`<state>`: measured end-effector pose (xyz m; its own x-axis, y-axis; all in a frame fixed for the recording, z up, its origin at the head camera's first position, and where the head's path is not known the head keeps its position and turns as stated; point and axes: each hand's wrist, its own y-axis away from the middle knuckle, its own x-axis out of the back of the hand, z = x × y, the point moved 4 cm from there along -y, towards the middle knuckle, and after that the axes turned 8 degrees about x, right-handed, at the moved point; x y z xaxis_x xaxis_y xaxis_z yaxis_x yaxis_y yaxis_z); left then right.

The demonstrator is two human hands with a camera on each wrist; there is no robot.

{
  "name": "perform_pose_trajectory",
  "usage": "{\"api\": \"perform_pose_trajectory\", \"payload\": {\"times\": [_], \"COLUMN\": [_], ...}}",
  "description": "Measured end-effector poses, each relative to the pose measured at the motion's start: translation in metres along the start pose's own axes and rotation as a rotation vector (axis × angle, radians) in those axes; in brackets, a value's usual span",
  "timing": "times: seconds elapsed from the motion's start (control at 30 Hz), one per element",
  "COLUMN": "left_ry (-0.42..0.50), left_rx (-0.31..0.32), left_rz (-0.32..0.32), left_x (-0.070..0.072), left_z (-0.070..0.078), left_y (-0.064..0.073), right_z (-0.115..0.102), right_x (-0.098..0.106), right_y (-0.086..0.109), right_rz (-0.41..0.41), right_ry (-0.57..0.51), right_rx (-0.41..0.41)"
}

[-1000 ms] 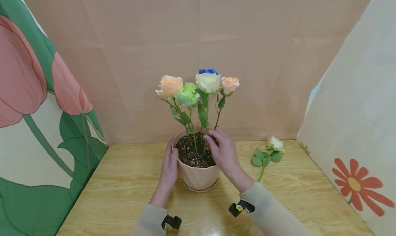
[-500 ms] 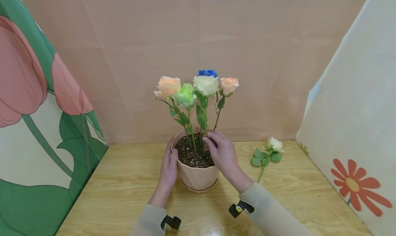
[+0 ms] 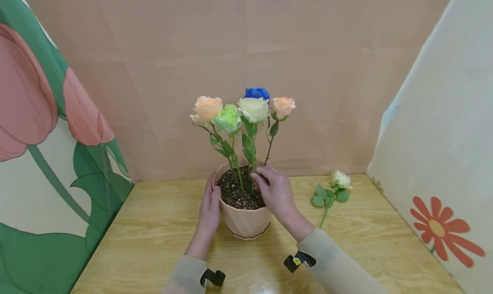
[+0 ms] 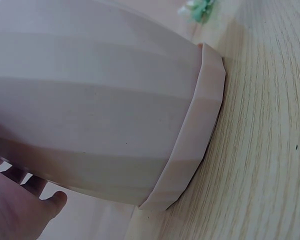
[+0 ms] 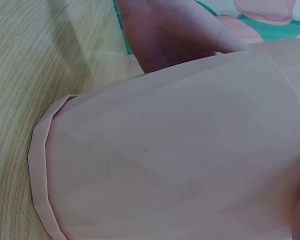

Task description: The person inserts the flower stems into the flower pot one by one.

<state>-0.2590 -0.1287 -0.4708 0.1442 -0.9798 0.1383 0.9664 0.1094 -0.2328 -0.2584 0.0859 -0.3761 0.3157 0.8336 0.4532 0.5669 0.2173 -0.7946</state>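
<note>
A pink faceted flowerpot (image 3: 246,220) full of dark speckled soil (image 3: 234,193) stands on a matching saucer. My left hand (image 3: 209,208) lies along the pot's left side, its fingers fairly straight against the wall; the left wrist view shows the thumb (image 4: 55,202) just off it. Over the soil on the right, my right hand (image 3: 275,191) pinches the low stem of a creamy white rose (image 3: 253,110), its fingertips partly hidden. Around that rose stand a green flower (image 3: 227,119), a peach rose (image 3: 207,110), a second peach rose (image 3: 283,108) and a blue rose (image 3: 257,93).
Right of the pot, another white rose (image 3: 340,179) with green leaves lies on the wooden table (image 3: 161,230). A plain pinkish backdrop (image 3: 185,71) rises at the back edge. Flower-printed panels flank both sides.
The creamy white bloom has shifted a little left and down, uncovering more of the blue rose. The green flower and left peach rose have moved slightly left. Both hands keep nearly the same place.
</note>
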Motion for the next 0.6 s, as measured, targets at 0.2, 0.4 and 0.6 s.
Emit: {"api": "perform_pose_trajectory", "payload": {"times": [0.2,0.4,0.6], "left_ry": [0.002,0.000,0.006], "left_rx": [-0.001,0.010,-0.002], "left_rz": [-0.004,-0.006,-0.008], "left_x": [-0.0002,-0.0005,-0.0009], "left_z": [0.0003,0.0009,-0.0004], "left_y": [-0.0003,0.0008,-0.0006], "right_z": [0.0005,0.0008,0.0005], "right_x": [-0.0008,-0.0005,0.0006], "right_y": [0.0002,0.0029,0.0042], "right_rz": [0.009,0.034,0.047], "right_ry": [-0.001,-0.029,-0.069], "right_rx": [-0.001,-0.026,-0.057]}}
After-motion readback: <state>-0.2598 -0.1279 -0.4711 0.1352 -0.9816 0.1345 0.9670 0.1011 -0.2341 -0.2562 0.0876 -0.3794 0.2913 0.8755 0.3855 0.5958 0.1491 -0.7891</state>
